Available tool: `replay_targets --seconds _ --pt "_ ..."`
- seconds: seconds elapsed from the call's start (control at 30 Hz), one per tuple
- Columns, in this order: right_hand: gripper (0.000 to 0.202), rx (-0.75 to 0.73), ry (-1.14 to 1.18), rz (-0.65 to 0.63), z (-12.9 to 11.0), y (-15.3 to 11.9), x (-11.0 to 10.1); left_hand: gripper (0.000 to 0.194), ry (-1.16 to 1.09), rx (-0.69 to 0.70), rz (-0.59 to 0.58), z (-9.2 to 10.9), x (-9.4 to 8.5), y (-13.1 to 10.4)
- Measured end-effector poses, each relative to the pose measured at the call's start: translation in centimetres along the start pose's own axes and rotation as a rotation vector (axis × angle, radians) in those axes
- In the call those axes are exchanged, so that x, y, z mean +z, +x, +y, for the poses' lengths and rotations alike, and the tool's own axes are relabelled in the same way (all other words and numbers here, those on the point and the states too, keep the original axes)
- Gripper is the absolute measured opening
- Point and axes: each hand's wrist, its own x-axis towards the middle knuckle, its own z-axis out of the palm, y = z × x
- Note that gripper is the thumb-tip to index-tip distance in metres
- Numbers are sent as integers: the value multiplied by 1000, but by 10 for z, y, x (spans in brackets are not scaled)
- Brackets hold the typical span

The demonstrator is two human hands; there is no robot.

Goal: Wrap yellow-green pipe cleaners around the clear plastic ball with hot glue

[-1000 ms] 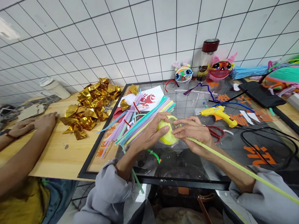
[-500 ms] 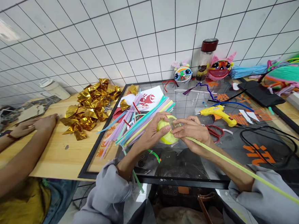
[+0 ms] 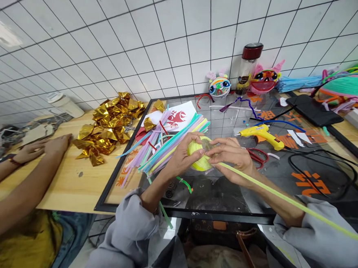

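"How are the fingers set?"

"The left hand (image 3: 182,154) curls narrowly around a yellow-wrapped round piece (image 3: 200,164), thumb and fingers gripping its left side. The right hand (image 3: 236,162) has its fingers close together against the other side, pinching a yellow pipe cleaner (image 3: 285,196) that runs past the right forearm."

"Where is the round piece?"

"Between both hands, above the glass-topped part of the table (image 3: 73,190). Its top shows a clear area; I can't tell what is inside."

"And around it?"

"A pipe-cleaner bundle (image 3: 173,146) lies left of it; red-handled scissors (image 3: 259,159) and a yellow glue gun (image 3: 263,134) lie to the right."

"Any containers?"

"A clear bottle (image 3: 245,75) with a dark red lid stands upright near the wall, something dark low inside. Farther left, a white-lidded jar (image 3: 66,105) leans; its contents can't be made out."
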Motion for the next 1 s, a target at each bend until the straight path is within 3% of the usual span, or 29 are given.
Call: replay_targets --seconds 0.17,0.4,0.57,0.8,1.0 --pt "14 156 155 -41 -2 7 -10 17 -18 -18 4 0 -1 0" --pt "34 759 578 -226 5 18 -39 18 -39 -49 4 -1 -1 0" --pt "36 1041 654 -205 12 19 -42 19 -49 -56 -1 -1 -1 0" --pt "44 1254 740 -179 11 21 -39 20 -35 -49 -18 -2 -2 0" --pt "46 1298 851 49 16 15 -30 21 -44 -34 -3 -6 -3 1"
